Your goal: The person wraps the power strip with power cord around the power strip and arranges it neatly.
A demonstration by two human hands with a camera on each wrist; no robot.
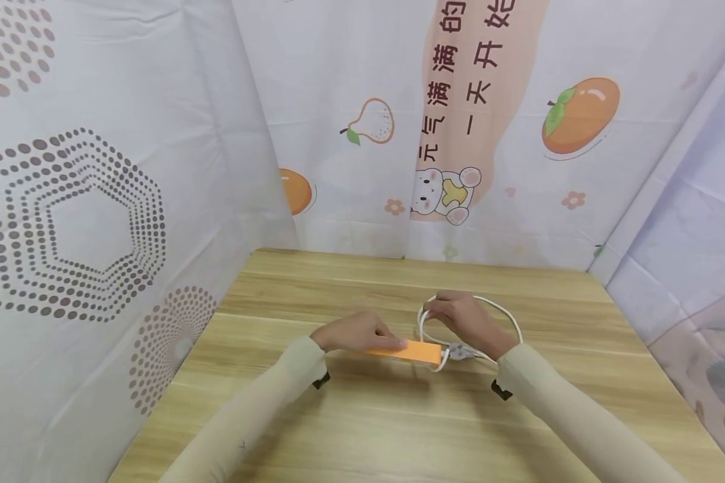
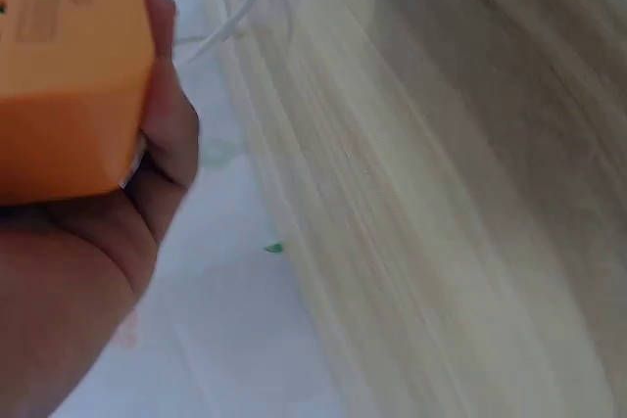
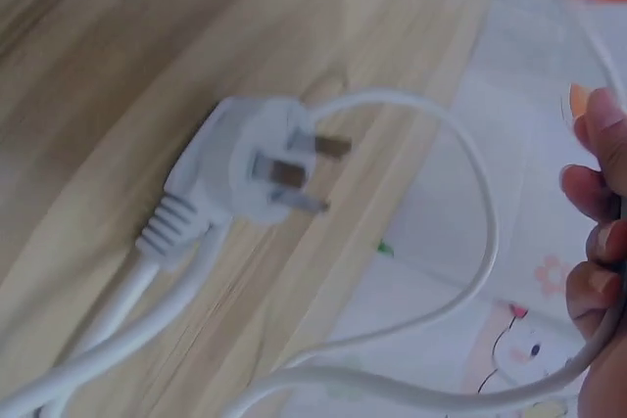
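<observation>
My left hand (image 1: pixel 358 331) grips an orange power strip (image 1: pixel 421 351) by its left part, thumb along the near side. In the left wrist view, dark socket slots show on the strip's face (image 2: pixel 73 56), and the fingers curl round its far edge. A white power cord (image 1: pixel 510 315) loops from the strip's right end. My right hand (image 1: pixel 466 320) holds that cord with curled fingers, seen at the right edge of the right wrist view. Below the right hand hangs the white plug (image 3: pixel 260 159), its three metal pins bare, with cord strands beside it.
Both hands are over a wood-grain table (image 1: pixel 387 429). A printed white curtain (image 1: pixel 338 181) stands behind its far edge, and another patterned curtain (image 1: pixel 97 235) lines the left side. Each wrist carries a dark strap under a pale sleeve (image 1: pixel 266 402).
</observation>
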